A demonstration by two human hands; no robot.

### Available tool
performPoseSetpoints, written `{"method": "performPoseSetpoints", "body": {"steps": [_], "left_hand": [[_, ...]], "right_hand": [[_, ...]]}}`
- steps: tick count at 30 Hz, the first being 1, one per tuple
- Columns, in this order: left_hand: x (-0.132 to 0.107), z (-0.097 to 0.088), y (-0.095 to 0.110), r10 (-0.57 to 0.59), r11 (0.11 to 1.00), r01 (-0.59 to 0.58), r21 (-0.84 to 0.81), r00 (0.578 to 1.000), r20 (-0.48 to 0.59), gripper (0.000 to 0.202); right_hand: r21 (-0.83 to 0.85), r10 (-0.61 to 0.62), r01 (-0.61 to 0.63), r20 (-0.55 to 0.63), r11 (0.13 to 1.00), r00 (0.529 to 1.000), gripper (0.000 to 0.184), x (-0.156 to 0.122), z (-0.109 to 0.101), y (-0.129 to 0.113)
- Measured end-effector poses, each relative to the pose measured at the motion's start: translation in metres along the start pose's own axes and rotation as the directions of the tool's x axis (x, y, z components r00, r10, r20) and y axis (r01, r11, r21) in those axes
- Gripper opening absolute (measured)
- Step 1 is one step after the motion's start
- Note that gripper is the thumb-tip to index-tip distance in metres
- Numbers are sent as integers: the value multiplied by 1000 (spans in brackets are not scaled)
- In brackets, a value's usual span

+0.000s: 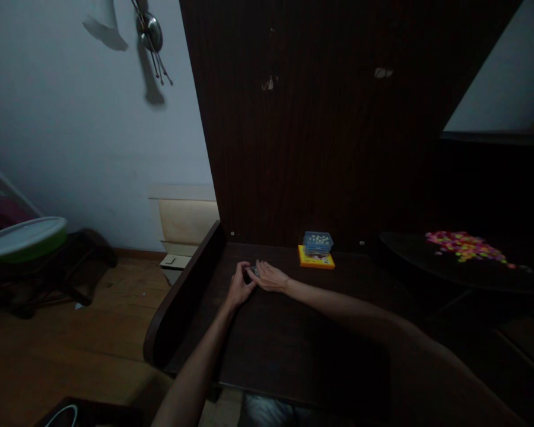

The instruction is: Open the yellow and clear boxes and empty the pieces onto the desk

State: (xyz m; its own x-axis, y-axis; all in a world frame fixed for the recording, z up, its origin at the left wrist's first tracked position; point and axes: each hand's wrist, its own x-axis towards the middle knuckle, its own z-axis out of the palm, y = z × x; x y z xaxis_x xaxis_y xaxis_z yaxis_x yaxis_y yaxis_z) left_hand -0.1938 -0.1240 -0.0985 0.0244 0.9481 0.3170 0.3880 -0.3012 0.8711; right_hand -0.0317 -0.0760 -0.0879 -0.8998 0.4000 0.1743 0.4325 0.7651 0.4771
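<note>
A person's two bare hands are meeting over a dark wooden desktop (285, 350). The left hand (240, 287) is curling its fingers and thumb inward, leaving a dark gap between them; whether these fingers are gripping anything, I cannot tell. The right hand (271, 277) is reaching in from the right, its fingers mostly straight and lying close together, and its thumb and fingers appear to be holding a small greyish thing (255, 271). That thing is sitting between the two hands, right at the fingertips and mostly hidden by them. It is showing too little for me to tell its long axis or which way it is pointing.

To the right of the fingers and a little beyond them, a clear bluish plastic box (318, 241) with pale bits inside is resting on a flat yellow box (309, 261). Much farther right, a pile of bright multicoloured pieces (465, 245) is spreading over a dark surface. Left of the fingers, a raised wooden side panel (180, 290) is edging the desktop.
</note>
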Motion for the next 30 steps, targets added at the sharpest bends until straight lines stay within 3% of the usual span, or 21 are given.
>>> {"method": "performPoseSetpoints", "body": {"steps": [11,17,19,21,23,25,27,28,29,30], "left_hand": [[-1,0,3,27,999,-27,37,1000,2,39],[0,2,1,17,999,-17,-47,1000,-12,48],[1,3,0,-5,998,4,-70,1000,-19,51],[1,4,-2,-5,995,1,-103,999,-38,51],[2,4,-3,8,991,-15,-130,998,-56,44],[4,2,-5,-1,992,-8,-124,997,-74,37],[7,-1,-8,-29,994,18,-103,995,-100,39],[9,-3,-9,-37,995,27,-92,993,-116,43],[11,-7,-11,-36,997,27,-70,991,-132,47],[14,-11,-14,-25,999,19,-42,990,-142,51]], "right_hand": [[105,8,-10,24,994,1000,45,1,-6,2],[212,10,-25,72,977,997,56,-5,-18,15],[315,52,-62,40,947,998,51,-6,-23,22],[470,201,-180,4,864,980,46,-4,-28,30],[600,396,-312,-7,737,918,42,1,-36,36],[649,506,-358,-48,671,861,37,9,-51,40],[763,640,-295,-196,576,743,26,18,-79,37],[829,719,-242,-248,505,649,23,21,-97,33],[891,760,-137,-278,433,588,22,21,-119,28],[937,770,18,-298,350,564,23,18,-143,20]]}}
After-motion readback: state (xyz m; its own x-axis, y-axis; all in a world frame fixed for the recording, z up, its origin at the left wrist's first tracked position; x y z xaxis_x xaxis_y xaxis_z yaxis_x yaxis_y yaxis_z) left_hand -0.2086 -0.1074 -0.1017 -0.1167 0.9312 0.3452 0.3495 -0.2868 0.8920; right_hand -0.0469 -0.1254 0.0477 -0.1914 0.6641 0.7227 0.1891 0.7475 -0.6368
